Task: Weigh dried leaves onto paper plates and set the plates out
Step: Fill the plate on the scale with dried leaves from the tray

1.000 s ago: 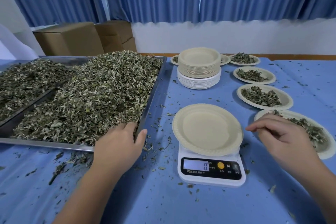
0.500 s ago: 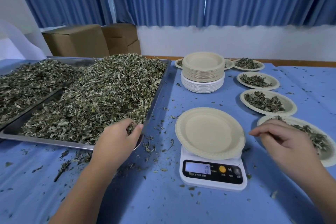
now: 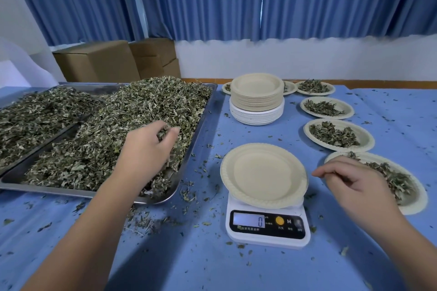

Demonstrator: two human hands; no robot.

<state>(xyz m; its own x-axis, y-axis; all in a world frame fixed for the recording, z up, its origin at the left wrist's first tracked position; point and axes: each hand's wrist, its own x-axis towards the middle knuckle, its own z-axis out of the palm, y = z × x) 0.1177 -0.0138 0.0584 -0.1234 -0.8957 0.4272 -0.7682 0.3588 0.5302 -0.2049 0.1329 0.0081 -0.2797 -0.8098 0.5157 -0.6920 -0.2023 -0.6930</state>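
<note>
Head view. Judged to be at the grabbing step: left hand [image 3: 149, 146] sunk in the dried leaves [image 3: 101, 139] by the right rim of the steel tray [image 3: 203, 123], fingers curled round a tuft. Right hand [image 3: 354, 186] slack, fingers loosely bent, gripping nothing visible, hovering just right of the empty plate [image 3: 263, 173] and above the nearest filled plate [image 3: 411, 198]. Empty plate seated on the scale [image 3: 267, 231], near the front edge of the table [image 3: 390, 106], display reading zero and facing that edge.

Next, probably: lift the tuft, carry it rightward over the tray rim, drop it at the plate's middle, watch the reading, trim by pinches.

Round plate, so no long axis; rim up. Tray's long axis running from front edge toward back edge, leaning slightly right. Other filled plates [image 3: 327, 107] lined up likewise along the right side, reaching the back edge behind the plate stack [image 3: 257, 97].
</note>
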